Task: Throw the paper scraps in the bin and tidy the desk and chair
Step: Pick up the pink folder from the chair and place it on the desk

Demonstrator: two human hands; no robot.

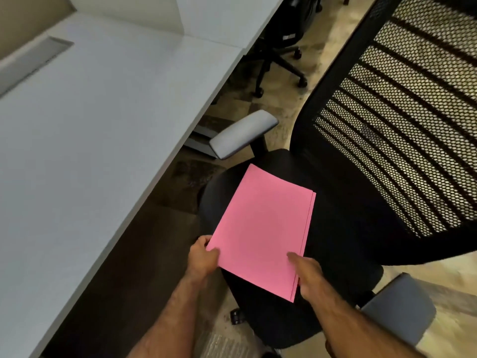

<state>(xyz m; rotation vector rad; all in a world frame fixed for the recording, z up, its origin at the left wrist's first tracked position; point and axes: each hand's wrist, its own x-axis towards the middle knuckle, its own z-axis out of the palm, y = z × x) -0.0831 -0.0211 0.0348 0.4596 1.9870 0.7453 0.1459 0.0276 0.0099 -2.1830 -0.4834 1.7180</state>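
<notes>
Nearest to me, my left hand [204,257] pinches the near left corner of the pink paper stack [263,228], thumb on top and fingers curled under. My right hand [308,276] grips the near right corner, thumb lying flat on the top sheet and the fingers hidden beneath. The stack sits over the black seat [335,228] of the office chair; I can't tell whether it rests on the cushion or hangs just above it. One grey armrest [398,308] is at near right, the other [242,134] beyond the stack. The mesh backrest [402,120] rises at right. The white counter [98,130] runs along the left. Farther off, a second chair's wheeled base [281,65] stands on the floor.
</notes>
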